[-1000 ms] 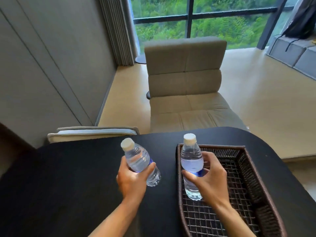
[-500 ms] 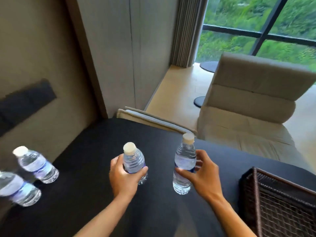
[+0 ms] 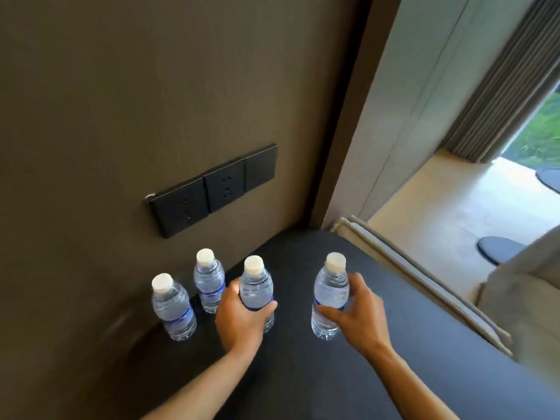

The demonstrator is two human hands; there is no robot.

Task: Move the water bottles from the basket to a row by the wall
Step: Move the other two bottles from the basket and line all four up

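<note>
Two clear water bottles with white caps and blue labels stand upright by the brown wall: one [image 3: 174, 307] nearer me, one [image 3: 209, 280] further along. My left hand [image 3: 242, 322] grips a third bottle [image 3: 256, 286] just right of them, upright. My right hand [image 3: 359, 313] holds a fourth bottle [image 3: 330, 294] upright further right over the dark table [image 3: 333, 374]. Whether the held bottles touch the table, I cannot tell. The basket is out of view.
A black socket panel [image 3: 212, 189] sits on the wall [image 3: 151, 86] above the bottles. Beyond the table's far right edge are a padded chair back [image 3: 424, 286], a beige floor [image 3: 439, 201], a curtain [image 3: 509, 86] and a sofa edge [image 3: 530, 274].
My view swung left toward the wall. Both hands carried their bottles from the basket across the table to beside the two standing bottles. The basket has left the frame.
</note>
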